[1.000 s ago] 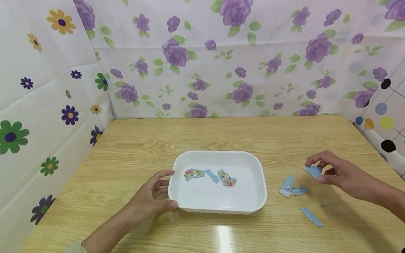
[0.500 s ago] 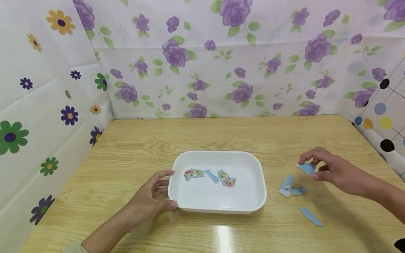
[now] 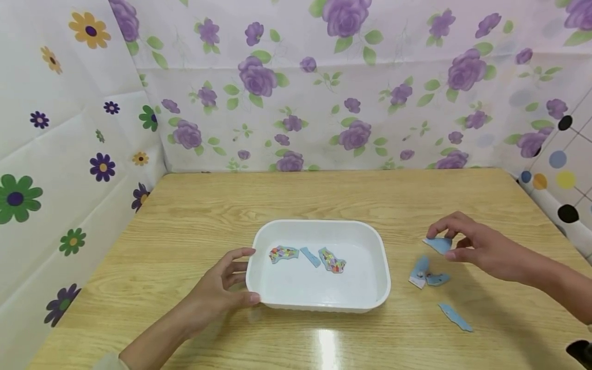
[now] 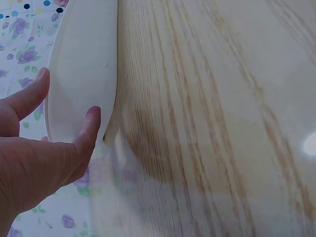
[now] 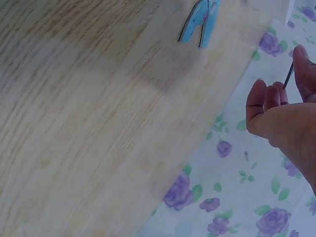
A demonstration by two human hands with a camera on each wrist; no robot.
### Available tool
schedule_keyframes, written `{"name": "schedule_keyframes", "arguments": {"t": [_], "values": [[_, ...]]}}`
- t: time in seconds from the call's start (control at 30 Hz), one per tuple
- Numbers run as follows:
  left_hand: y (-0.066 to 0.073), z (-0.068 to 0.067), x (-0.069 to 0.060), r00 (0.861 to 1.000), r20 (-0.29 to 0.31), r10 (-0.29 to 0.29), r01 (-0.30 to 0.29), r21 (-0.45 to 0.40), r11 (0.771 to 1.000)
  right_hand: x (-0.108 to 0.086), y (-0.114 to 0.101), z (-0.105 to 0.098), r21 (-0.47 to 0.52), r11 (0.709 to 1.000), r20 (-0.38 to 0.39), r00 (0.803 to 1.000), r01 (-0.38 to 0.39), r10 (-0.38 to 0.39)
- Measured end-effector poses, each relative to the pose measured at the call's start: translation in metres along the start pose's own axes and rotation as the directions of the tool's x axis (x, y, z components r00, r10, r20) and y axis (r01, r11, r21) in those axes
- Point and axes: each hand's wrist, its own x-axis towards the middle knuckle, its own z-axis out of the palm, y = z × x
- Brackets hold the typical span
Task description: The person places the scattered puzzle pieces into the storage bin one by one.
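My left hand [image 3: 210,295] holds the left end of a white plastic tray [image 3: 324,306], thumb at its front corner and fingers along the side. The left wrist view shows the hand [image 4: 54,153] against the tray's outer wall [image 4: 84,64]. On the right, my right hand [image 3: 481,249] pinches a thin, flat blue piece [image 3: 439,244] between thumb and fingers, above the table. Seen edge-on in the right wrist view, this piece [image 5: 289,76] is a dark line. Below it lie two touching blue pieces, one with a pale end [image 3: 420,272] and one with small markings [image 3: 438,279].
Inside the tray lie a multicoloured jagged piece [image 3: 283,253], a narrow blue strip [image 3: 310,257] and another multicoloured piece [image 3: 331,260]. A long blue piece [image 3: 455,317] is on the wooden table [image 3: 296,198] nearer the front. Flowered sheeting [image 3: 296,92] hangs behind the table.
My right hand has moved left with the blue piece, coming over the two touching pieces. The left hand and tray have stayed in place.
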Motion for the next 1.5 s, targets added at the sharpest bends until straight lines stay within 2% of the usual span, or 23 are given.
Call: {"name": "schedule_keyframes", "arguments": {"t": [0.27,0.63,1.27,1.5], "values": [[0.0,0.0,0.0,1.0,0.0,0.0,0.0,-0.003,1.0,0.017,-0.014,-0.006,-0.038,0.999,0.01,1.0,-0.021,0.021],[-0.001,-0.001,0.0,1.0,-0.006,-0.004,0.004,-0.003,1.0,0.036,-0.033,-0.004,0.01,0.998,0.051,0.997,-0.054,0.053],[-0.002,0.0,0.0,1.0,0.001,-0.004,0.004,-0.01,1.0,0.061,-0.044,0.019,0.086,0.994,0.084,0.995,-0.063,0.056],[-0.002,-0.001,0.0,1.0,0.002,-0.002,0.002,-0.007,1.0,0.068,-0.046,0.033,0.148,0.986,0.089,0.994,-0.072,0.059]]}}
